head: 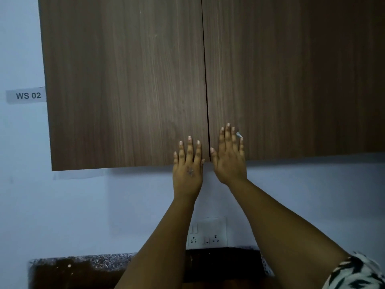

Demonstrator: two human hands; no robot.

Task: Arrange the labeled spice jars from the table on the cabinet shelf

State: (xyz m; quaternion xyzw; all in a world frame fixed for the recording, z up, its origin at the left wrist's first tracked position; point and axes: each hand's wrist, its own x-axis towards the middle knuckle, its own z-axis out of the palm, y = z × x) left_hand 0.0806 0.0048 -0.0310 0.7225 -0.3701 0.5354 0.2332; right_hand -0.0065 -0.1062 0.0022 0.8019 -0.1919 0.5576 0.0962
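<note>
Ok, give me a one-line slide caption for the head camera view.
Both hands, left hand and right hand, lie flat against the closed cabinet doors beside the centre seam.

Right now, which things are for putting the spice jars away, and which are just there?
For the job: left hand, right hand, left cabinet door, right cabinet door. No jars in view.

Just there: WS 02 label, wall sockets, speckled counter.
</note>
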